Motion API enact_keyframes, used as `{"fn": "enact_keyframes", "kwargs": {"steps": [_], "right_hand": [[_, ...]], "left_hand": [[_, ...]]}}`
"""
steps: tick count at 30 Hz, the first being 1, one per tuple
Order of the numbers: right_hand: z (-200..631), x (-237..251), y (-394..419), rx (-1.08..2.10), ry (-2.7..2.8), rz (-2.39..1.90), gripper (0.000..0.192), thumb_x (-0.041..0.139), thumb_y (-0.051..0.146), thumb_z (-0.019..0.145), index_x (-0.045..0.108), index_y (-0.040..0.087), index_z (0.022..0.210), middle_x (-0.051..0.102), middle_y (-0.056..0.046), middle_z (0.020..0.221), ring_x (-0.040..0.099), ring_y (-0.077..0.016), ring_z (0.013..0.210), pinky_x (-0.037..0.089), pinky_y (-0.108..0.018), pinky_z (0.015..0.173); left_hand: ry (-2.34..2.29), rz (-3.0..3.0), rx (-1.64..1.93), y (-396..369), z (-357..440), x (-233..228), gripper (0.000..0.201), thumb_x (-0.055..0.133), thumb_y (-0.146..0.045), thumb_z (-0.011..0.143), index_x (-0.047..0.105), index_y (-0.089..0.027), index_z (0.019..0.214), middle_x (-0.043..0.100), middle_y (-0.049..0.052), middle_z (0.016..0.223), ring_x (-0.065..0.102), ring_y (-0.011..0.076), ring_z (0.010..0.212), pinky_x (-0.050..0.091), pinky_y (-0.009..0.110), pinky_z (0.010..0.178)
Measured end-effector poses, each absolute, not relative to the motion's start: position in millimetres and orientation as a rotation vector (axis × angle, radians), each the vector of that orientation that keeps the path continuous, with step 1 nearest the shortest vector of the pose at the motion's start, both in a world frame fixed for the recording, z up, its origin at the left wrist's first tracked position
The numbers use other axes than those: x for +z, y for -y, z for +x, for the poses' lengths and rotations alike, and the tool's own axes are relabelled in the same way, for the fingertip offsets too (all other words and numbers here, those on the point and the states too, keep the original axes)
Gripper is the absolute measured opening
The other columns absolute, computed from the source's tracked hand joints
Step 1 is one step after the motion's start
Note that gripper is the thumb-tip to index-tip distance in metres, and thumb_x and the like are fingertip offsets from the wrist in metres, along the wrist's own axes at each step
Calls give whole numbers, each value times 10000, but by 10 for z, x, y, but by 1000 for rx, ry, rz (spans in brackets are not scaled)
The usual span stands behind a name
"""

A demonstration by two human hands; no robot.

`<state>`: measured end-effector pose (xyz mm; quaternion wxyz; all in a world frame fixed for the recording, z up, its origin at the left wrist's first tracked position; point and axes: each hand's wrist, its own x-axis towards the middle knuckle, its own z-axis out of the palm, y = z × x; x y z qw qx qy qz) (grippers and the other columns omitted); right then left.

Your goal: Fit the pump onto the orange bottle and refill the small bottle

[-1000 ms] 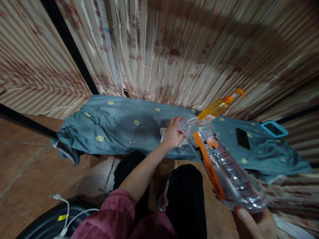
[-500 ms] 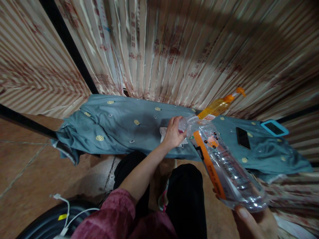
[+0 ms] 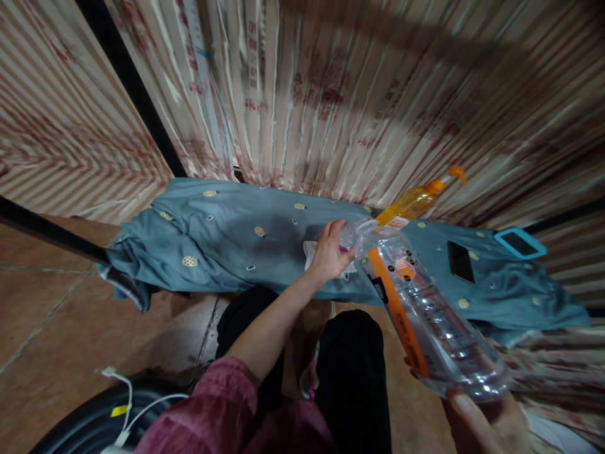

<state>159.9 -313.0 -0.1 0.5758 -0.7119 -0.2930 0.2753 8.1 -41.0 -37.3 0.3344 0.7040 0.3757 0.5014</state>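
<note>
On the blue cloth (image 3: 236, 243) lie two phones, while both hands grip one clear bottle (image 3: 425, 315).

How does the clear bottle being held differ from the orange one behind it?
The clear bottle is the bigger in view, see-through with an orange label; the orange bottle is amber-tinted. The clear bottle is held tilted, right hand at its base and left hand at its neck; the orange bottle is in neither hand and stands by the blue-grey cloth. Both look plastic.

Clear bottle (image 3: 428, 315) in both hands, left hand (image 3: 329, 254) at cap.
</note>
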Motion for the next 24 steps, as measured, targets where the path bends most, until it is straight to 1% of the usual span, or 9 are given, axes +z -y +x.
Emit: {"fn": "enact_keyframes", "kwargs": {"steps": [6,13,16,20,24], "right_hand": [[1615,-9,3159,647,758,-1667,563,770,343,702,596,233,1226,683,-88,1154,647,-325,1045,493,-501,926],[1565,72,3122,680,726,-1659,548,770,331,716,591,234,1226,679,-87,1160,622,-324,1095,469,-496,957],[1583,59,3122,680,733,-1663,548,764,352,718,590,246,1227,671,-84,1182,630,-323,1082,477,-492,944],[1653,-35,3163,652,771,-1673,556,770,347,708,598,235,1225,680,-92,1154,640,-329,1057,480,-483,934],[1742,-146,3206,612,844,-1645,540,756,330,730,605,235,1240,678,-95,1157,661,-309,998,496,-460,905]], "left_hand": [[-988,1841,1313,413,86,-369,488,666,-278,795,473,-208,1238,536,122,1253,515,296,1226,430,495,1062],[-983,1844,1308,416,80,-363,489,655,-249,791,470,-184,1239,531,133,1257,511,298,1230,427,481,1065],[-976,1847,1315,410,83,-376,491,656,-255,789,471,-181,1238,530,134,1255,510,301,1230,425,481,1066],[-971,1837,1313,407,85,-383,500,657,-246,780,469,-191,1241,529,127,1260,511,302,1232,425,485,1065],[-953,1833,1316,410,78,-376,500,642,-231,778,465,-179,1243,527,143,1265,505,307,1236,419,492,1064]]}}
